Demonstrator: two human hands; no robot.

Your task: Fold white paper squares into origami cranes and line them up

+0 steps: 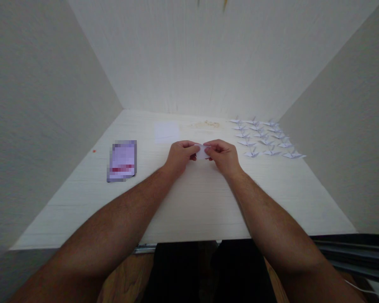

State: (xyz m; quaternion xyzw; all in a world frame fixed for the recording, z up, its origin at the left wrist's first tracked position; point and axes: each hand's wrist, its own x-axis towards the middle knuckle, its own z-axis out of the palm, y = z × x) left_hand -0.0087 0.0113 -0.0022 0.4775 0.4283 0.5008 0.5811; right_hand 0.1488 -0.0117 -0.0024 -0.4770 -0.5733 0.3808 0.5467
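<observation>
Between my two hands is a small folded piece of white paper (202,152), held over the middle of the table. My left hand (183,155) pinches its left edge, thumb on top and fingers curled beneath. On the opposite edge, my right hand (221,154) grips the paper the same way. The underside of the paper is hidden. To the right stand several folded white paper cranes (262,141) in rows, apart from my hand. A flat stack of white paper sheets (166,132) lies beyond my left hand.
A pixelated purplish rectangular object (122,160) lies on the left of the white table (202,202). Near the left edge is a small orange spot (94,151). Brownish marks (208,124) show by the back wall. Walls enclose the table on three sides.
</observation>
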